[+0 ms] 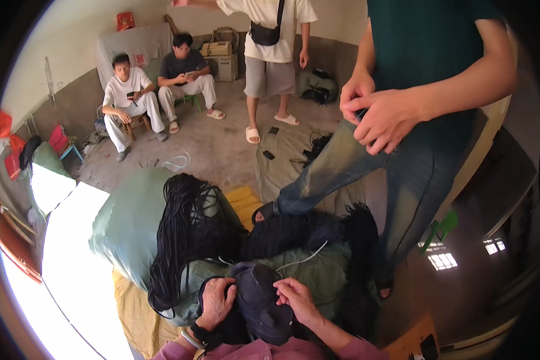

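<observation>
A dark navy cloth item, bunched up with folds, lies in front of me against my lap; its exact kind I cannot make out. My left hand has its fingers bent over the left edge of this cloth. At its right edge, my right hand is closed in a pinch, and what sits between the fingertips is too small to tell. A thin white cord runs beyond my right hand over a green sack. Long black strands drape over a large green bundle ahead on the left.
A person in a dark green shirt stands close on the right, one foot by the black strands. Farther back another person stands, and two sit with phones. Yellow cloth lies beyond the bundle. A green stool is at right.
</observation>
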